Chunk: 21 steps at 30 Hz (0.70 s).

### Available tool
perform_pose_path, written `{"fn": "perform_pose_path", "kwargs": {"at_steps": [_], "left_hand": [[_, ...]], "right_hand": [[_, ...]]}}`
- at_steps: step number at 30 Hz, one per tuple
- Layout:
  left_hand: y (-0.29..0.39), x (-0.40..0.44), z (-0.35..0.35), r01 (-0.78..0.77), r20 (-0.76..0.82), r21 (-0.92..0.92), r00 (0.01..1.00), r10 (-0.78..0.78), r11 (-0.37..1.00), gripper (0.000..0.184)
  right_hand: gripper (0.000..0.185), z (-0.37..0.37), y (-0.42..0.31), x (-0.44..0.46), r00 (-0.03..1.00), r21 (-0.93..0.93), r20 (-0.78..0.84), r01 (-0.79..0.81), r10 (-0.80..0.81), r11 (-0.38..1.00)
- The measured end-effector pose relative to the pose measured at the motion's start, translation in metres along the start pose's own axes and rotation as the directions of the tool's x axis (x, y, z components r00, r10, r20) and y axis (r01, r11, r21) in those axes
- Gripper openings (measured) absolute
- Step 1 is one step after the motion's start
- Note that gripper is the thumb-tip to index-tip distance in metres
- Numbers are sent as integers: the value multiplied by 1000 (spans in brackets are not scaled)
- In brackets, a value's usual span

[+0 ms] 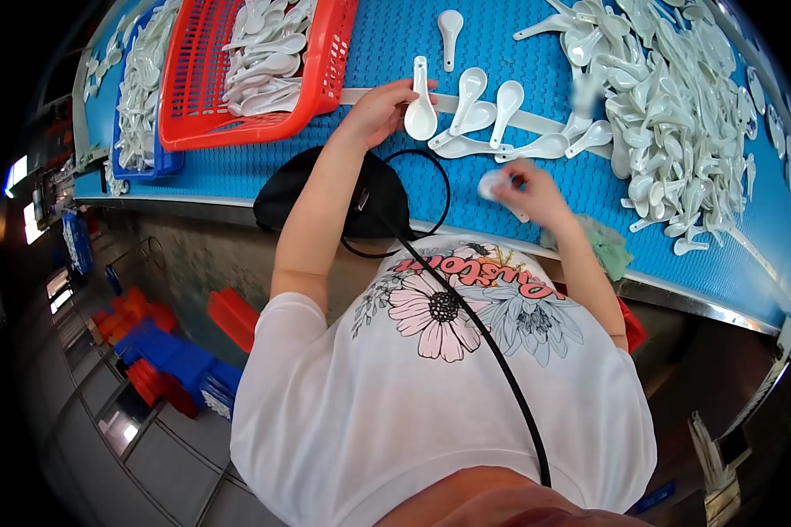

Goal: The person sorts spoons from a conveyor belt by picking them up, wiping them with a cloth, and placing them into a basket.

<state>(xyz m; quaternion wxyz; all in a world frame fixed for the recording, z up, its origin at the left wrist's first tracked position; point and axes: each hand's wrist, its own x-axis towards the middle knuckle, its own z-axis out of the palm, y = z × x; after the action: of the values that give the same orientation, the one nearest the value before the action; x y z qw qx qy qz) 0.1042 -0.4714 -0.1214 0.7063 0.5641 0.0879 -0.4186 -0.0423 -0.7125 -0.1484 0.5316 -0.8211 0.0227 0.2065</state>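
My left hand (380,114) is closed round the handle of a white ceramic soup spoon (420,121), whose bowl points down toward me. Near the table's front edge, my right hand (536,195) pinches another white spoon (490,184); motion blurs its bowl, and the fingers cover part of it. Between and beyond the hands lie several loose spoons, among them one with its bowl away from me (508,98) and a lone spoon (450,37) farther back. A large heap of white spoons (677,114) spreads over the right side.
A red plastic basket (321,79) holding spoons stands at left, beside a blue basket (169,164) of spoons. On the blue textured table (387,44), a black bag (294,189) rests by the front edge. A green cloth (608,249) lies near my right forearm. A black cable (488,338) crosses my shirt.
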Motion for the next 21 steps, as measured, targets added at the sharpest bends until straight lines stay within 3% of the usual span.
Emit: {"fn": "perform_pose_path", "kwargs": {"at_steps": [1,2,3,5,6,7,9,11,12,13,15,17,19,20,21], "left_hand": [[0,4,1,4,-8,64,1000,-3,998,35],[-2,13,0,-1,-34,188,999,7,982,35],[2,21,5,-3,-29,191,1000,9,982,35],[18,39,16,-10,-154,695,975,163,719,39],[14,63,7,-67,-190,740,934,303,670,45],[20,78,8,-72,-184,747,933,310,661,45],[30,102,15,66,-277,930,776,567,363,53],[34,118,21,130,-282,946,777,562,296,57],[34,125,22,198,-296,952,780,551,232,61],[32,131,18,195,-294,953,780,552,232,61],[27,133,10,119,-252,957,793,555,265,64],[29,121,3,81,-251,937,833,493,341,57],[25,110,-7,-39,-303,605,913,275,795,50],[22,104,-11,-59,-277,350,947,163,935,48],[21,95,-11,-55,-282,352,946,162,934,48]], "right_hand": [[25,-9,-7,5,1000,-3,3,-1,1,1000],[27,-23,-17,16,992,3,-115,-45,45,999],[30,-33,-22,28,968,14,-235,-85,86,996],[33,-41,-22,55,941,-76,-337,-41,13,996],[36,-43,-23,68,905,-169,-420,-11,-62,986],[36,-42,-21,81,901,-165,-428,-5,-67,986],[48,-32,-16,99,903,-330,-430,-164,7,930],[58,-25,-14,104,879,-379,-477,-198,-8,904],[61,-25,-15,105,888,-286,-457,-205,55,936],[63,-26,-16,104,896,-191,-428,-216,117,958],[62,-25,-10,99,897,-190,-426,-214,116,958],[59,-26,3,98,868,-340,-488,-96,-89,935],[53,-34,7,99,876,-300,-478,-93,-65,949],[50,-40,10,100,910,-202,-412,-56,-33,978],[47,-44,8,102,941,-99,-340,-27,-8,995]]}}
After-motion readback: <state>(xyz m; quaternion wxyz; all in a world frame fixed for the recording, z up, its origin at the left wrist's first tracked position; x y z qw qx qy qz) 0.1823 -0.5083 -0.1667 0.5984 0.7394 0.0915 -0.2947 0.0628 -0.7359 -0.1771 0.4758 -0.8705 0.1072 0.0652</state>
